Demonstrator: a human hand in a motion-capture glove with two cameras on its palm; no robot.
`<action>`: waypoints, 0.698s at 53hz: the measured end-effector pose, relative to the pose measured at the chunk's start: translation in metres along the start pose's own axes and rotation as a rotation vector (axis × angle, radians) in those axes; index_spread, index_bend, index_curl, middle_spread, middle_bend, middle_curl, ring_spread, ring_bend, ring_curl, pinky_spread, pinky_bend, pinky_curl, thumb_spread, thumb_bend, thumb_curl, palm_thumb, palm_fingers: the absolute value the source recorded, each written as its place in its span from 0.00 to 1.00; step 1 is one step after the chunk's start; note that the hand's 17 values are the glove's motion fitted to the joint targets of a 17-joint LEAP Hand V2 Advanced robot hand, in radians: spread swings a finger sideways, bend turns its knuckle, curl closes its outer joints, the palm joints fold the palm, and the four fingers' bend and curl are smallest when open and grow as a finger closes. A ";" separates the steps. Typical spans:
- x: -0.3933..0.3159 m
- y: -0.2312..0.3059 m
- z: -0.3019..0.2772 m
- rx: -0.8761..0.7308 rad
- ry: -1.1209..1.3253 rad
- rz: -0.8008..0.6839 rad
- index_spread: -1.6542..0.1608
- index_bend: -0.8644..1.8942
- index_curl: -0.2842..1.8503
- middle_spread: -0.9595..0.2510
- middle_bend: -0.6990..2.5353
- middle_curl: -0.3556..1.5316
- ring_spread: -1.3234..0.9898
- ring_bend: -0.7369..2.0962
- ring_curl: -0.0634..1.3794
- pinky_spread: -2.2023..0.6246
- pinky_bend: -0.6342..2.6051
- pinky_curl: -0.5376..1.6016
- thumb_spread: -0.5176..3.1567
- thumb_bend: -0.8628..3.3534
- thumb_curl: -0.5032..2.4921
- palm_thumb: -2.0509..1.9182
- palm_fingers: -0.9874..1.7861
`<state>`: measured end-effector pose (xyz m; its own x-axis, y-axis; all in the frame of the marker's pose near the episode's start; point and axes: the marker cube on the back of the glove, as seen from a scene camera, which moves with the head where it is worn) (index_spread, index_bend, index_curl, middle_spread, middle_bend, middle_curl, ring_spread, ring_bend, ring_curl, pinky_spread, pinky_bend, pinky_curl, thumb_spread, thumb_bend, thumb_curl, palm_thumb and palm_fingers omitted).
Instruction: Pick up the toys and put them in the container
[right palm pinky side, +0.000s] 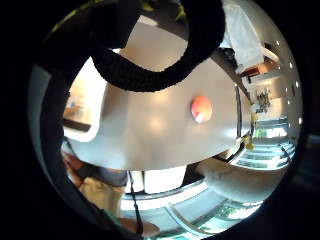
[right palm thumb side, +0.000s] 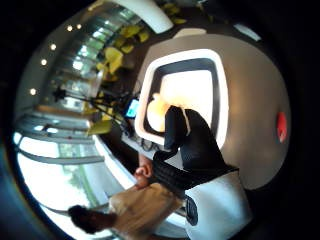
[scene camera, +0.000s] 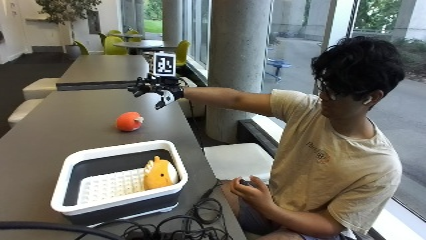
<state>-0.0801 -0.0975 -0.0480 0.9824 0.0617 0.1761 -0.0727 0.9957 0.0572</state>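
outside view: gloved right hand (scene camera: 158, 90) hovers with spread, empty fingers above orange toy (scene camera: 129, 121).

2 toys: 1 orange toy (scene camera: 129, 121), 1 yellow toy (scene camera: 158, 173); 1 container (scene camera: 86, 161).

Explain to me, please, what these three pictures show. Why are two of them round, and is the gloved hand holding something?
There is no robot here. A person sits at a grey table and wears a black glove on the right hand. The two round pictures come from small wide-angle cameras on that hand's palm, one beside the thumb, one beside the little finger. The third comes from a camera beside the table. On the table lie an orange toy and a white and dark container, with a yellow toy already inside. The hand hangs above the table with its fingers spread and holds nothing.
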 end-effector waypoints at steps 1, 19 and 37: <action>0.006 0.005 0.000 -0.001 0.001 0.043 0.75 0.38 0.30 0.77 0.26 0.36 0.56 0.32 0.32 0.78 0.50 0.40 0.52 0.20 0.28 0.54 0.32; 0.108 0.065 -0.029 0.030 0.028 0.062 0.74 0.40 0.32 0.77 0.25 0.33 0.56 0.32 0.29 0.78 0.49 0.40 0.53 0.20 0.27 0.54 0.32; 0.160 0.107 -0.033 0.003 0.130 0.137 0.73 0.41 0.34 0.77 0.26 0.31 0.56 0.32 0.26 0.78 0.48 0.40 0.53 0.20 0.27 0.55 0.32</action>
<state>0.0750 0.0212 -0.0458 0.9772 0.2054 0.0535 -0.2078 0.9772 0.0440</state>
